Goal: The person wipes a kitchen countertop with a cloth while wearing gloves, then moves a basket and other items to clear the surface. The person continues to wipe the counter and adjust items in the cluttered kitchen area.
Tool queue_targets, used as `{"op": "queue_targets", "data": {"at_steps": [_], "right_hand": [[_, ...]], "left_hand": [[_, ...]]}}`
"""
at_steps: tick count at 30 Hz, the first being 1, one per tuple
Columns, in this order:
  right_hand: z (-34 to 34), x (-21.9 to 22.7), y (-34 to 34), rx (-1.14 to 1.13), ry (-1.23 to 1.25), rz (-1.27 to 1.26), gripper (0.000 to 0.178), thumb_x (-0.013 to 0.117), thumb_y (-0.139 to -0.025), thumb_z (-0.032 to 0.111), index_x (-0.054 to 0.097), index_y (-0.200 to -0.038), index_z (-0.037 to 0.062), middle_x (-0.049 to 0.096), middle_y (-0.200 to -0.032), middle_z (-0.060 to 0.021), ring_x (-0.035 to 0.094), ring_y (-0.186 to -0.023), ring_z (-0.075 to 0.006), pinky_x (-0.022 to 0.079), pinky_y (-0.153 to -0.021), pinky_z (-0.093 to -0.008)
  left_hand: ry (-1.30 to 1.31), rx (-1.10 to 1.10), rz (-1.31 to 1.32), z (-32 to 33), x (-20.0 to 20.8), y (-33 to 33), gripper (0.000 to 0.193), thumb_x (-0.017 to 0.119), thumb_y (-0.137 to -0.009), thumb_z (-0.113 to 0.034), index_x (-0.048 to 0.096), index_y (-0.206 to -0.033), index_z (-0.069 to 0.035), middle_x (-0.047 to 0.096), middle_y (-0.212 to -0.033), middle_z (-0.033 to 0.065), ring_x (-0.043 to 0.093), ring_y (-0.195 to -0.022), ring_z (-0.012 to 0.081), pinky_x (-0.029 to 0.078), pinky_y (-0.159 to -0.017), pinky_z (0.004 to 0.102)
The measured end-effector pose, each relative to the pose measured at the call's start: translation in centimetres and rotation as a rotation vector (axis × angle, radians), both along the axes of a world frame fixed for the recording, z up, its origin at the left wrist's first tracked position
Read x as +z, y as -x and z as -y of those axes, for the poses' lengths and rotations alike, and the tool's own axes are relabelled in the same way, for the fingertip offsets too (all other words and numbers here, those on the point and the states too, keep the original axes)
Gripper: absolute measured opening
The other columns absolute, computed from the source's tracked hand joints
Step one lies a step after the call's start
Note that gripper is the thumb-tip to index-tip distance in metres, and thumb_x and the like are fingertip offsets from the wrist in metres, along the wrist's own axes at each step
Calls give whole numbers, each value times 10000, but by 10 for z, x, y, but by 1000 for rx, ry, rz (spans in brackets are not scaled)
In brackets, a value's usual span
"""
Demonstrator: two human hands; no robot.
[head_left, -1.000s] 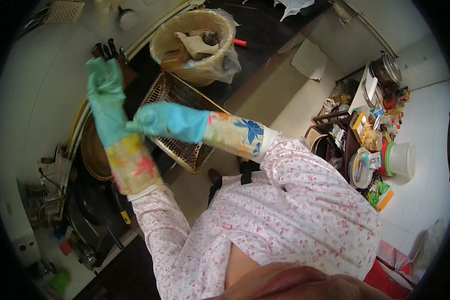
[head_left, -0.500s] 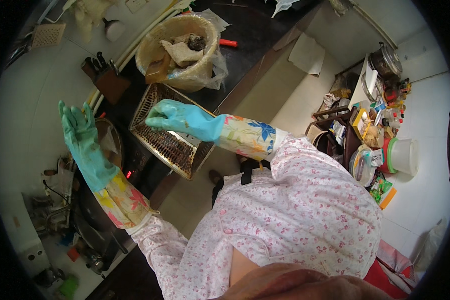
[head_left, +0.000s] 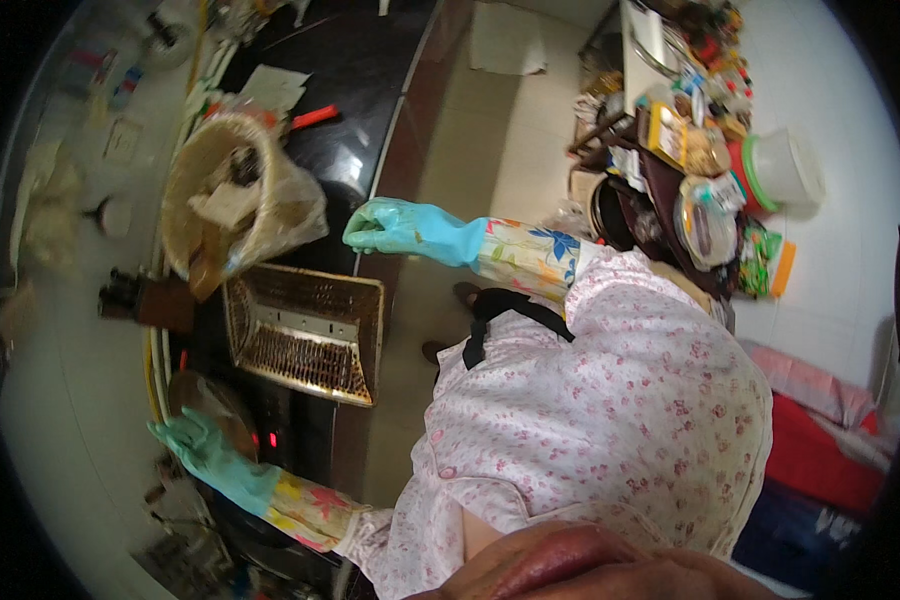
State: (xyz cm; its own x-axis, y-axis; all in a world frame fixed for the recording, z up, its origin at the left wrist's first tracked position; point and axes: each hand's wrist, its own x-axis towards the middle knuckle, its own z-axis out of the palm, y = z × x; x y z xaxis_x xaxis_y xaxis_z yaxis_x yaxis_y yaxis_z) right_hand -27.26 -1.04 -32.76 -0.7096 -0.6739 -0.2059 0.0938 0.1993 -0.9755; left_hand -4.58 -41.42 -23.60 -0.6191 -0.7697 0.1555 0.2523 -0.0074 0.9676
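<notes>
My left hand (head_left: 198, 445), in a turquoise rubber glove with a flowered cuff, is raised with its fingers stretched out and holds nothing. Behind it is a round brown lid or pan (head_left: 210, 405) on the dark counter. My right hand (head_left: 395, 228), gloved the same way, is curled closed in the air over the counter's edge; anything inside it is hidden. Between the hands a greasy perforated metal tray (head_left: 335, 300) with sloping sides lies on the counter. Beyond it stands a cream bin (head_left: 175, 195) lined with clear plastic, tilted in view, with rags and dark scraps inside.
A knife block (head_left: 165, 303) stands against the wall on the left. A red-handled object (head_left: 315, 117) lies on the black counter (head_left: 355, 75). Across the floor, a crowded shelf holds jars, bowls and a white tub (head_left: 785, 170).
My right hand has moved away from above the metal tray, toward the right. My left hand has come lower and nearer. The whole view has turned, shifting bin and tray to the left.
</notes>
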Motion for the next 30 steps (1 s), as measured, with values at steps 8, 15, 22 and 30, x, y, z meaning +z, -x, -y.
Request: {"op": "queue_targets", "data": {"at_steps": [8, 15, 22, 30], "right_hand": [[-14, -14, -3, -188, 20, -183, 513, 588, -1032, 507, 640, -1320, 86, 599, -1299, -91, 588, -1231, -224, 442, -1103, -362], [-18, -27, -51, -316, -7, -53, 404, 580, -1046, 401, 685, -1268, 82, 645, -1229, -85, 669, -1068, -188, 511, -1009, -346], [-13, -45, -64, -371, -77, -53, 357, 592, -1048, 319, 679, -1277, 60, 667, -1220, -94, 668, -1083, -171, 525, -991, -328], [-38, -91, 21, -434, 105, -49, 302, 613, -1045, 229, 675, -1271, 39, 712, -1153, -81, 668, -1051, -162, 538, -917, -313]], "left_hand": [[117, -108, 64, -53, -5, 29, 595, 492, -1063, -113, 290, -1617, -31, 278, -1687, 131, 361, -1510, 270, 371, -1241, 439], [148, -280, -32, -43, 9, 40, 614, 531, -1058, -160, 301, -1613, -31, 271, -1688, 140, 388, -1492, 278, 368, -1241, 440], [115, -121, 156, -10, -8, 18, 627, 477, -1055, -140, 260, -1640, -81, 284, -1687, 154, 321, -1536, 325, 264, -1283, 431], [-108, -233, -219, -30, 15, 67, 563, 553, -1074, -159, 369, -1597, -65, 585, -1396, 175, 631, -1221, 214, 498, -1112, 401]]}}
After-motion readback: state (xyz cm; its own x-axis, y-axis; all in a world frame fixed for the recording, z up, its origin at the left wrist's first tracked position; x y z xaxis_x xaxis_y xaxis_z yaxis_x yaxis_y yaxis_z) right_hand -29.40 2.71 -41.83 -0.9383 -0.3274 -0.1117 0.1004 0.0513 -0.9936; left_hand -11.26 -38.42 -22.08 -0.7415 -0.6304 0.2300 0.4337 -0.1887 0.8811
